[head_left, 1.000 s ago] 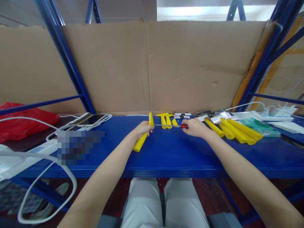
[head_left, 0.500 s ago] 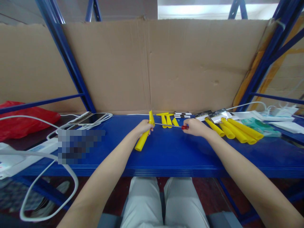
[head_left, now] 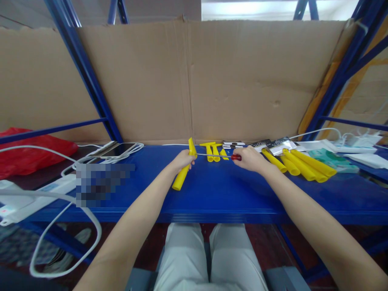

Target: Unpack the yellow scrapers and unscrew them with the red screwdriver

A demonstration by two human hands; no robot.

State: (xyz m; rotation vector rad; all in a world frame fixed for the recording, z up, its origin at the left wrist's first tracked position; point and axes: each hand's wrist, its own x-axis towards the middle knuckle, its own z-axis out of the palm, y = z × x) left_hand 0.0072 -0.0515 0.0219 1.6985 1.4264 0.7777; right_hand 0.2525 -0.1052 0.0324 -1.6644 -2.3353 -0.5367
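My left hand (head_left: pixel 182 160) is closed round a yellow scraper (head_left: pixel 181 180), its tube handle slanting down towards me and its flat head sticking up past my fingers. In my right hand (head_left: pixel 251 158) is a screwdriver (head_left: pixel 236 157) with a red handle. Its thin metal shaft lies level and points left, with the tip at the scraper's head; whether it sits in a screw is too small to tell. Behind the shaft, two yellow T-shaped scrapers (head_left: pixel 213 152) and a small yellow piece (head_left: pixel 224 154) lie on the blue table (head_left: pixel 212 198).
Right of my right hand lie several yellow handles (head_left: pixel 303 166), black-and-white packets (head_left: pixel 280 146) and a green plastic bag (head_left: pixel 332 161). A phone (head_left: pixel 118 149), white cables and a power strip (head_left: pixel 42 198) are at left. A cardboard panel (head_left: pixel 145 81) stands along the back.
The screwdriver's red handle shows a little more, and my right hand has turned slightly around it. Both hands keep their hold; the whole view has shifted slightly.
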